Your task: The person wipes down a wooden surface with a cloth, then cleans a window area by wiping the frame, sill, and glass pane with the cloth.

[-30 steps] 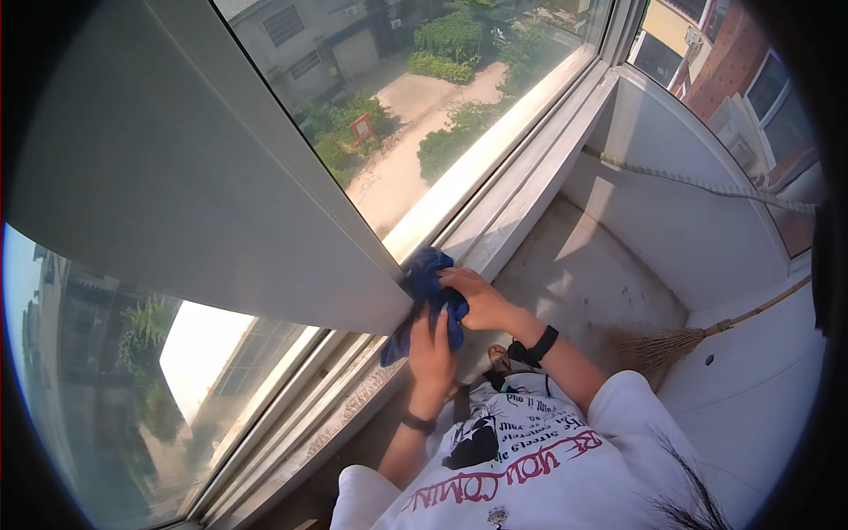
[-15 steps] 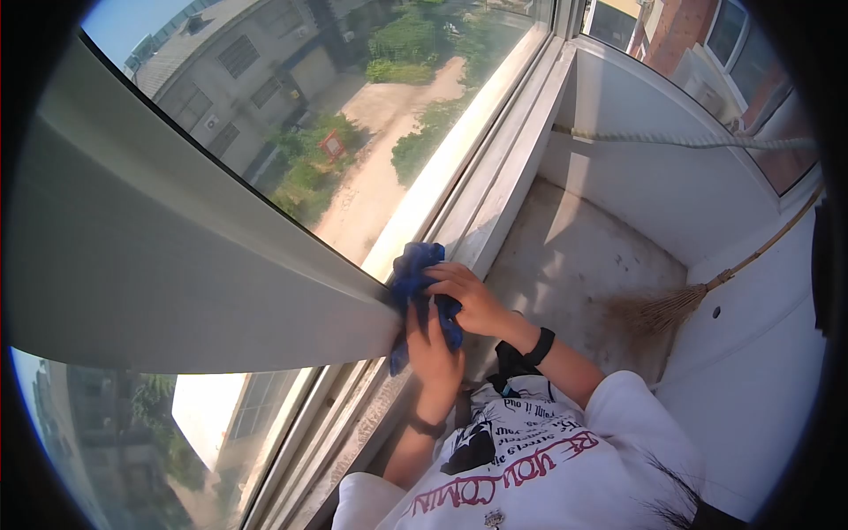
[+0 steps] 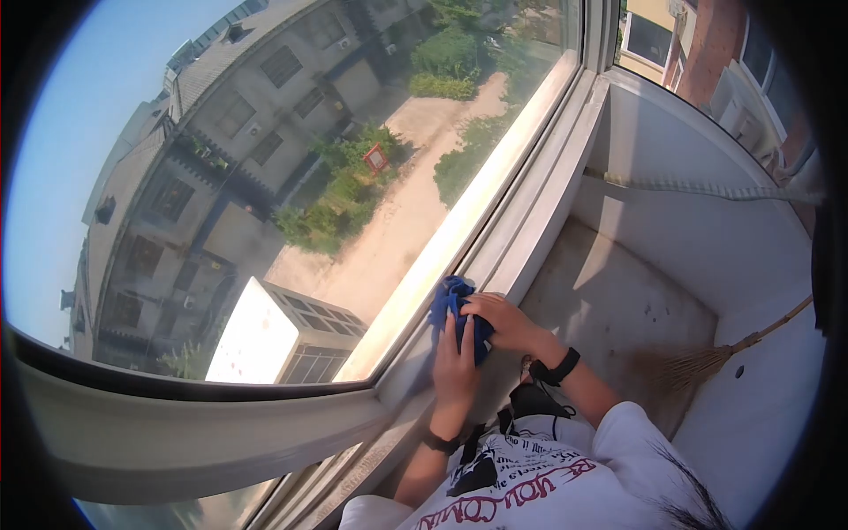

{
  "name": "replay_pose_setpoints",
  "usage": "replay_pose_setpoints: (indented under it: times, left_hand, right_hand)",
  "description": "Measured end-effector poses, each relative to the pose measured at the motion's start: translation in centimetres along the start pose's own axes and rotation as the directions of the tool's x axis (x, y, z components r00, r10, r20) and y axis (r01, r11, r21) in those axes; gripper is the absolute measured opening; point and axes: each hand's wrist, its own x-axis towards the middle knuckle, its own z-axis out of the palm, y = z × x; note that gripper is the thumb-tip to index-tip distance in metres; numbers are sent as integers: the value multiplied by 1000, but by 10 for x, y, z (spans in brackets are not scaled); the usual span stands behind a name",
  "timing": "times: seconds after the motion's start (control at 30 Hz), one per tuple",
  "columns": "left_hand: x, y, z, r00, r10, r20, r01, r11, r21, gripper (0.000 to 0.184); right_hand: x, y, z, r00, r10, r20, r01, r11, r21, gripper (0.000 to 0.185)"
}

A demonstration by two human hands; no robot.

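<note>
A crumpled dark blue cloth (image 3: 453, 291) lies bunched on the pale window sill (image 3: 505, 253), beside the window's lower rail. My left hand (image 3: 455, 367) presses on its near side with the fingers pointing forward. From the right, my right hand (image 3: 505, 320) grips the cloth with bent fingers, close to the left fingertips. Part of the cloth is hidden under both hands. To the left of my left hand, the wide upright of the window frame (image 3: 221, 435) meets the sill.
A straw broom (image 3: 698, 364) leans at the right, above the stained floor (image 3: 618, 291). A pale rope (image 3: 689, 187) crosses near the far white wall. Outside the glass, an air-conditioner unit (image 3: 256, 340) stands below the window.
The view has shifted, so hands and cloth appear lower and farther right. The window upright, earlier against the cloth, now lies apart from it toward the lower left. Both hands still hold the cloth.
</note>
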Motion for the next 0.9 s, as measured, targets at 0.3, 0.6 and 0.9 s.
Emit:
replay_pose_setpoints:
  times: [0.3, 0.6, 0.9]
  left_hand:
    - [70, 24, 30, 995, -92, 33, 97, 967, -235, 66]
    - [-27, -7, -45, 956, -260, 138, 272, 959, -80, 69]
    - [-121, -41, -138, 952, -255, 171, 261, 965, -15, 79]
  right_hand:
    - [16, 49, -48, 972, 211, -100, -211, 977, 5, 43]
    - [29, -29, 10, 959, 83, 270, -85, 996, -2, 42]
    - [18, -109, 97, 899, -79, 431, 42, 995, 95, 52]
